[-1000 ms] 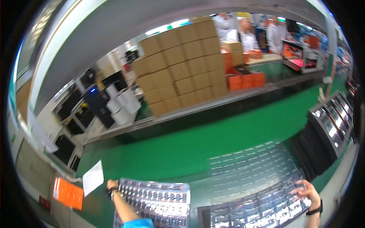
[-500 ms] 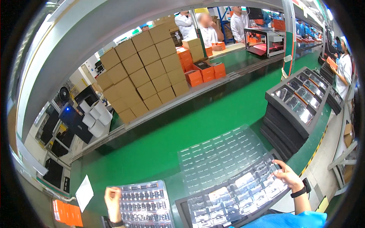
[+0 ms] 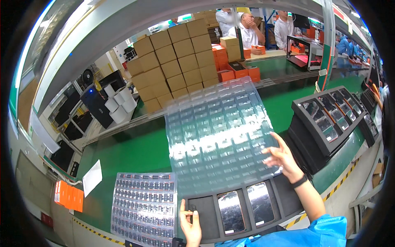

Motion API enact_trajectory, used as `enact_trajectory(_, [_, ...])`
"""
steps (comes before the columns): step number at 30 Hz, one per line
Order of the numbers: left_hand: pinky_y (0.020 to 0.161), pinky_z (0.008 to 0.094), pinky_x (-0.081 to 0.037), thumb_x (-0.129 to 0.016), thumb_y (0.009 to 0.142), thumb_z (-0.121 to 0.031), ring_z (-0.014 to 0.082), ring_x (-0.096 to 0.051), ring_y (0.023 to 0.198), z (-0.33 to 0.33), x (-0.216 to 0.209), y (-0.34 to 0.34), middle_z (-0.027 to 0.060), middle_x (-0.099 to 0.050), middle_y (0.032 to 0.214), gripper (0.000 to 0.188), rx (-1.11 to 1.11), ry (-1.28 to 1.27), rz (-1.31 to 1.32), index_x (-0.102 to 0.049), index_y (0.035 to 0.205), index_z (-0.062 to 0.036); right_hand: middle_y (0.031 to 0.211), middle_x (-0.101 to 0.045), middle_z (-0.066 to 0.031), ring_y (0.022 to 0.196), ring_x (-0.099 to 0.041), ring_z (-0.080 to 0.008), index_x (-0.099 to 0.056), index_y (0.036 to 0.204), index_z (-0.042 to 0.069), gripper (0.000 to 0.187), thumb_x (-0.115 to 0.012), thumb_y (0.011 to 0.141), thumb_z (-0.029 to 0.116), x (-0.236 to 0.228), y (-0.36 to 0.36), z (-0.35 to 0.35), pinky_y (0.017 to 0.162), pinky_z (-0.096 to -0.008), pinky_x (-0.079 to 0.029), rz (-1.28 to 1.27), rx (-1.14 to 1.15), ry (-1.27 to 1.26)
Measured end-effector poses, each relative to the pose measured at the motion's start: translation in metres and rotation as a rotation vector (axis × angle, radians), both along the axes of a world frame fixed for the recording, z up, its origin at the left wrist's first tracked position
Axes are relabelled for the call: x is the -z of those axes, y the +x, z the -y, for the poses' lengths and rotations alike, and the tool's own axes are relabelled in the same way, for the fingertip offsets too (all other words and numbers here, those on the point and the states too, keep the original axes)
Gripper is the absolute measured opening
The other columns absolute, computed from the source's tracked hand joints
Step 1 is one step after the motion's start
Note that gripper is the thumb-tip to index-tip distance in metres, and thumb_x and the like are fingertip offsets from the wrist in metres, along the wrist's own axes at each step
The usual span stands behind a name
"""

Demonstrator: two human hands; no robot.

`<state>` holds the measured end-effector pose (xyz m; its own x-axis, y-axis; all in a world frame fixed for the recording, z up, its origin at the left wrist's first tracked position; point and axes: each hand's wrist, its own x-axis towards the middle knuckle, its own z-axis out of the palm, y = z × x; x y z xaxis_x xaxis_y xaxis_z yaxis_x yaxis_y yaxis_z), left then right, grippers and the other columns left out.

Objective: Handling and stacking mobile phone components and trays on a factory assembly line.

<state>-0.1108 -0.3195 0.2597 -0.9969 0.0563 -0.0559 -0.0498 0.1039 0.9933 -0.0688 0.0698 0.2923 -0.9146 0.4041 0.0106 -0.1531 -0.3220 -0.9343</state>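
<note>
My right hand (image 3: 287, 161) is at the right edge of a large clear plastic tray (image 3: 214, 123) with rows of moulded pockets. The tray is raised and tilted, blurred by motion, and the hand's fingers overlap its edge. My left hand (image 3: 190, 225) is curled at the left end of a black foam tray (image 3: 284, 187), a small dark thing at its fingertips that I cannot make out. Two dark-screened phones (image 3: 231, 212) lie in the foam tray's slots. Left of that hand lies another clear tray (image 3: 144, 208) filled with rows of small black parts.
Black foam trays (image 3: 308, 144) are stacked at the right, phones in the top one. Brown cartons (image 3: 177, 61) and orange boxes (image 3: 238, 71) stand behind the green table (image 3: 140, 154). White paper (image 3: 92, 178) and orange boxes (image 3: 68, 196) sit at left. People in white work beyond.
The clear tray has come up and away from the foam tray, uncovering the phones. My left hand has moved right, from the parts tray to the foam tray. The view has shifted.
</note>
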Motion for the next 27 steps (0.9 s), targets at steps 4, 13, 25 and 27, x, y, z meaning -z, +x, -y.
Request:
enact_trajectory(4, [0.11,0.0503,-0.043,-0.063,0.098,-0.007,0.0385,-0.044,0.141,-0.004,0.039,0.009,0.0257,-0.043,0.154,0.016,0.037,-0.116,-0.306,-0.047,0.098,-0.0039,0.132,-0.063,-0.0202,0.101,-0.072,-0.0303,-0.016,0.159,0.017,0.073,-0.062,0.102,0.019,0.021,-0.073,-0.001,0.085,-0.0381,-0.059,0.006,0.05,-0.147])
enact_trajectory(13, [0.103,0.0387,-0.046,-0.064,0.095,-0.008,0.0333,-0.059,0.123,-0.015,0.041,0.028,0.0191,-0.056,0.143,0.015,0.131,-0.13,-0.132,-0.061,0.106,0.0025,0.133,-0.059,-0.0236,0.098,-0.072,-0.0359,-0.005,0.157,0.022,0.066,-0.047,0.107,0.011,0.11,-0.202,0.001,0.082,-0.0456,-0.063,0.13,0.202,-0.278])
enact_trajectory(25, [0.089,0.0354,-0.055,-0.068,0.094,-0.006,0.0246,-0.065,0.11,-0.005,0.065,0.015,0.0149,-0.062,0.127,0.014,0.16,-0.1,-0.137,-0.055,0.092,-0.0023,0.124,-0.065,-0.0193,0.098,-0.073,-0.032,-0.006,0.16,0.013,0.07,-0.049,0.106,0.011,0.097,-0.192,0.026,0.078,-0.0445,-0.063,0.221,0.086,-0.156])
enact_trajectory(27, [0.088,0.0345,-0.056,-0.068,0.095,-0.007,0.0228,-0.066,0.106,-0.005,0.063,0.013,0.0141,-0.063,0.125,0.014,0.172,-0.178,-0.18,-0.055,0.093,-0.0021,0.122,-0.066,-0.0179,0.094,-0.074,-0.0296,-0.008,0.162,0.016,0.071,-0.051,0.106,0.012,0.094,-0.195,0.016,0.074,-0.0409,-0.063,0.155,0.104,-0.109])
